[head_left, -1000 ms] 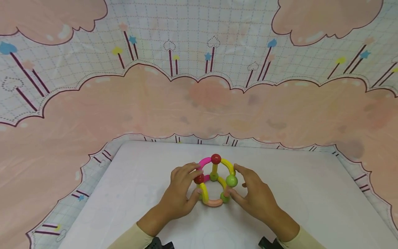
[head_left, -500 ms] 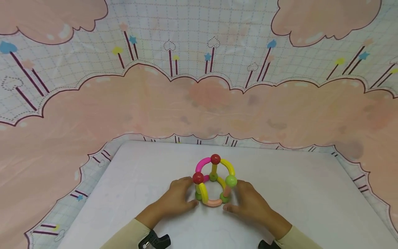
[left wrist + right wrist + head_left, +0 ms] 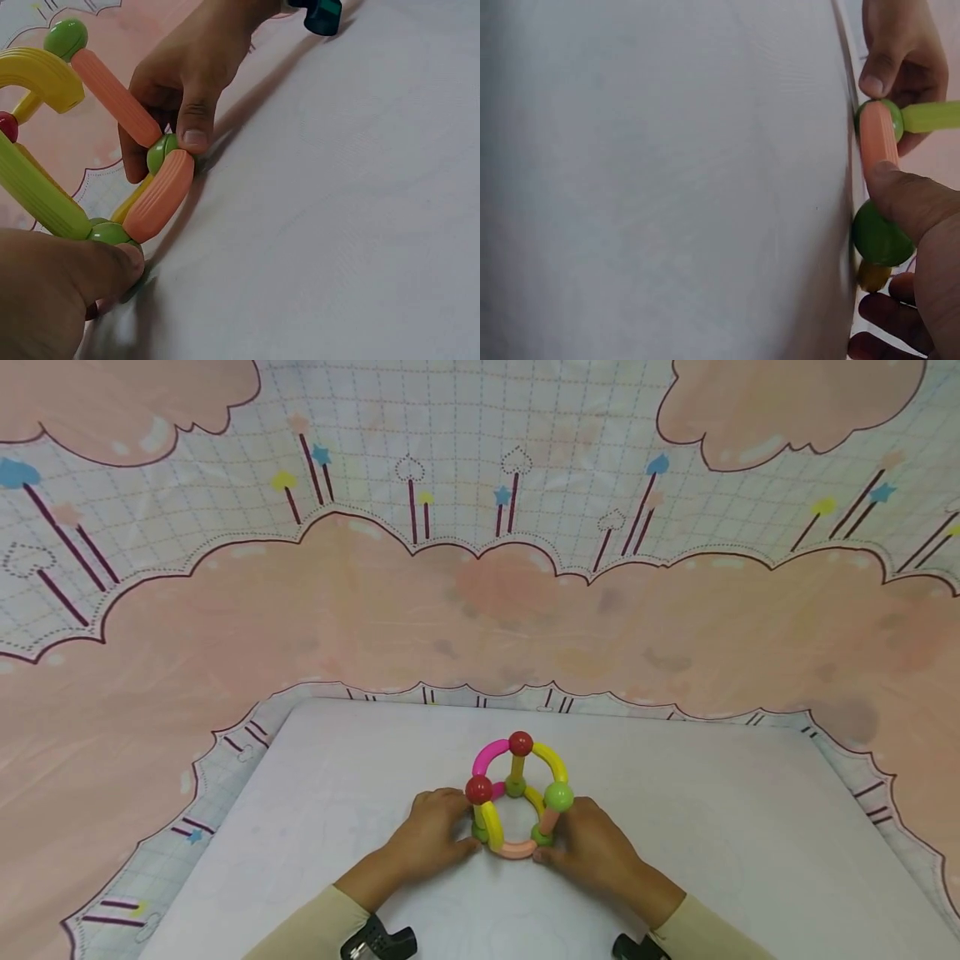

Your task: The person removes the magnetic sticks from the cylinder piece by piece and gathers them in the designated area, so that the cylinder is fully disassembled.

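Note:
A frame of magnetic rods and balls (image 3: 558, 797) stands on the white table between both hands. Its upper ring has two red balls and a light green ball, joined by pink and yellow curved rods. One yellow curved rod (image 3: 45, 75) has a free end, apart from the green ball beyond it. My left hand (image 3: 431, 833) holds the frame's lower left green ball (image 3: 109, 232), thumb on its near side. On the other side my right hand (image 3: 600, 852) grips around the lower right green ball (image 3: 160, 154), its thumb by the orange curved rod (image 3: 877, 135).
The white tabletop (image 3: 360, 752) stretches out on both sides of the frame. Behind it hangs a printed cloth (image 3: 525, 627) with pink clouds. Each wrist wears a black camera mount (image 3: 378, 939) near the tan sleeve (image 3: 315, 922).
Both hands have gone down from the frame's upper part to its lower balls. In the last half second the right thumb and fingers have closed in on the frame, which stays in place.

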`<state>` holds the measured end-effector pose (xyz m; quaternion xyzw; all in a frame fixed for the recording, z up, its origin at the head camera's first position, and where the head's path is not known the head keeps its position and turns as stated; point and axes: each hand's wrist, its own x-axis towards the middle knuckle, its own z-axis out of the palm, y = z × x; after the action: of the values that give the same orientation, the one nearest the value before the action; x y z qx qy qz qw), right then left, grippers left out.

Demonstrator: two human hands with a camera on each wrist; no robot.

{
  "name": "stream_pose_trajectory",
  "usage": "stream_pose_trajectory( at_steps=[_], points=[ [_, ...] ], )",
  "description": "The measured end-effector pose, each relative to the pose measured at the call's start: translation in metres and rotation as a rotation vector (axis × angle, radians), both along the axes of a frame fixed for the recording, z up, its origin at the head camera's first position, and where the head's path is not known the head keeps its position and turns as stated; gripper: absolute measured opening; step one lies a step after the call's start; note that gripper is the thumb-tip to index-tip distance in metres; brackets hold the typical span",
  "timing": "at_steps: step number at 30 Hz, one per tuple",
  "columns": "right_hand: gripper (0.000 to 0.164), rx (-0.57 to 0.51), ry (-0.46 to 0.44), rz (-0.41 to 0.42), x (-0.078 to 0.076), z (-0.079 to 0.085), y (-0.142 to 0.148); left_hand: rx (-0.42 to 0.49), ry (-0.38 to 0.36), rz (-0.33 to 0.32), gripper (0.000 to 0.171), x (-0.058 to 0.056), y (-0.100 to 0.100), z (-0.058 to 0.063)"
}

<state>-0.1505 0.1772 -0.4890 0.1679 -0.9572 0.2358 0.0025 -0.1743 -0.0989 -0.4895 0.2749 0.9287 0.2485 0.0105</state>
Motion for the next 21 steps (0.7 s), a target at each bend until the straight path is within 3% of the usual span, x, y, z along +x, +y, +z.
stream_pose_trajectory(
  at_steps=[10, 21],
  points=[
    [0.033, -0.054, -0.073, 0.035, -0.007, 0.003, 0.011, -0.018, -0.028, -0.009, 0.044, 0.006, 0.001, -0.001],
    [0.032, -0.067, -0.11, 0.06, -0.016, 0.006, 0.023, -0.066, -0.01, -0.039, 0.043, 0.018, 0.002, 0.001]
  ],
)
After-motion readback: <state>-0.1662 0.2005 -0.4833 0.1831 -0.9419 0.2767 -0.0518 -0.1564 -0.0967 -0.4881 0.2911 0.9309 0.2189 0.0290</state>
